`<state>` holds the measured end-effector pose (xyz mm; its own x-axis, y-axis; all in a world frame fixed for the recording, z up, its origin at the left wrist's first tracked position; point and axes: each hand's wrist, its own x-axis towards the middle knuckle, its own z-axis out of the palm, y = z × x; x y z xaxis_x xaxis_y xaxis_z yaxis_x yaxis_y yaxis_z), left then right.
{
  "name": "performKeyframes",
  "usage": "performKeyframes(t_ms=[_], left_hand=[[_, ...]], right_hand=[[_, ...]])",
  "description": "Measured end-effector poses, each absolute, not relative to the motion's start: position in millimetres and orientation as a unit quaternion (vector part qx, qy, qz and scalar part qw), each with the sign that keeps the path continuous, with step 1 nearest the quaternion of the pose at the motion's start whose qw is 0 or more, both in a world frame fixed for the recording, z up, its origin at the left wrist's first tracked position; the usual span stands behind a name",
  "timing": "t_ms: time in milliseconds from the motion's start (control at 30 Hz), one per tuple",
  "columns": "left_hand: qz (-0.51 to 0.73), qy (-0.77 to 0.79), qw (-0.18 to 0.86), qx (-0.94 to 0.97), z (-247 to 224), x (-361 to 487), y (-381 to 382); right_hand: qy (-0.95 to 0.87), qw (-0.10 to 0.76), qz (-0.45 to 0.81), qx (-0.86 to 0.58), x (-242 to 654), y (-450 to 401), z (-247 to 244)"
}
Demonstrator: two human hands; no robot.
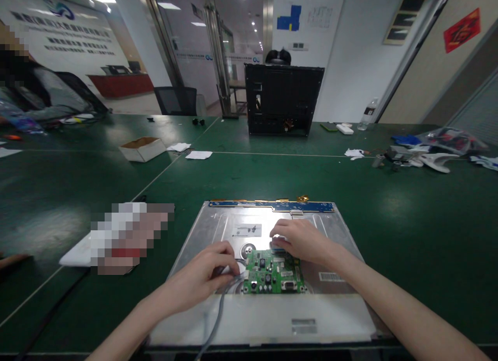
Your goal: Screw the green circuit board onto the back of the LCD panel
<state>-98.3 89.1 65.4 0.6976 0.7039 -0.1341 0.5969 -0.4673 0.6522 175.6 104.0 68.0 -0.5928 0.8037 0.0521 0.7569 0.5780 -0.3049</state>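
A metal display panel (272, 314) lies flat in front of me, with a green circuit board (274, 273) on its middle. Along the panel's far edge runs a narrow blue board (257, 205). My left hand (212, 267) is closed at the green board's left edge, around a grey cable (218, 319) whose end is hidden by the fingers. Over the board's far edge, my right hand (298, 239) has its fingers bent together at a connector; what they hold, if anything, is hidden beneath them.
A black housing (284, 99) stands upright at the far side of the green table (241, 179). An open box (143, 149) and papers lie to its left. At the right are a bottle (368, 114) and plastic-wrapped parts. A person sits far left.
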Motion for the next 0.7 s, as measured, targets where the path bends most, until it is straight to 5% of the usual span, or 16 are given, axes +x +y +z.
performKeyframes(t_ms=[367,700], left_hand=[[0.157,0.422,0.219,0.865,77.1,-79.7,119.8],[0.062,0.415,0.199,0.886,79.8,-62.5,165.7]], right_hand=[[-0.873,0.103,0.118,-0.461,183.8,105.4,70.8],[-0.886,0.084,0.11,-0.443,202.2,95.1,78.9]])
